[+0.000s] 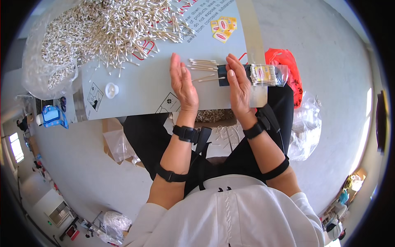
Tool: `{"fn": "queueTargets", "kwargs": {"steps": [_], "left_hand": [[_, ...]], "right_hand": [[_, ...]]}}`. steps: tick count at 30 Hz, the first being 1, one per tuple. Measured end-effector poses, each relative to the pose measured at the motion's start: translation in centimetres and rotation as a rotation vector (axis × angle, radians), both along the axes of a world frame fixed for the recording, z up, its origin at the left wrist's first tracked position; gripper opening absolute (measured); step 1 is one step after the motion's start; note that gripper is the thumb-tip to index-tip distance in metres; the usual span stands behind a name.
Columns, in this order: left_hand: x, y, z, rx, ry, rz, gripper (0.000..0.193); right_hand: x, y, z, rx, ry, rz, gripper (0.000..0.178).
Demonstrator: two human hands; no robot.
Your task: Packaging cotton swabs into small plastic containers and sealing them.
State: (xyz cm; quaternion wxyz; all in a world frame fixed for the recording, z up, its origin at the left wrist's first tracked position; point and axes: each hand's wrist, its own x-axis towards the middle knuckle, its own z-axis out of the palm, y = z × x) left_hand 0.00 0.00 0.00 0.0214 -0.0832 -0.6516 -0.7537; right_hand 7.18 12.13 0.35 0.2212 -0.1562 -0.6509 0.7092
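Several cotton swabs (204,62) lie loosely side by side on the grey tabletop, between my two hands. My left hand (184,86) stands on edge left of them, fingers straight, palm turned inward, holding nothing. Facing it from the right is my right hand (238,86), its fingers stretched out too, beside the swab ends and over a dark blue strip (223,75). Just right of that hand lies a clear bag packed with swabs (256,77), with a yellow label card (265,74) in it. Part of the dark strip is hidden under my right hand.
A big heap of swabs (111,29) spills from a clear plastic bag (33,74) at far left. Yellow cards (223,29) lie at the back. A small white tub (110,90) is at left. A red bag (294,82) hangs beyond the right edge; a box of swabs (214,118) sits below.
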Motion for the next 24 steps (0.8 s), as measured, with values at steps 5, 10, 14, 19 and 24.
{"fn": "queueTargets", "kwargs": {"steps": [5,10,14,19,24], "left_hand": [[-3.1,1.4,-0.1,0.099,-0.003,0.038,0.056],[-1.8,2.6,-0.2,0.07,-0.046,-0.095,0.055],[-0.4,2.5,0.2,0.106,-0.042,-0.082,0.053],[0.4,0.6,1.1,-0.078,0.03,-0.074,0.051],[1.2,-0.4,1.7,-1.011,0.464,-0.259,0.074]], "right_hand": [[-2.7,0.7,-0.3,-0.05,0.082,-0.061,0.041],[-2.5,-0.1,-0.6,-0.118,0.107,-0.061,0.042],[-2.2,-0.4,-0.2,-0.332,0.136,-0.114,0.043],[-1.0,1.0,-0.1,-0.349,0.105,-0.138,0.043],[-0.4,1.4,0.0,-0.387,0.084,-0.125,0.041]]}}
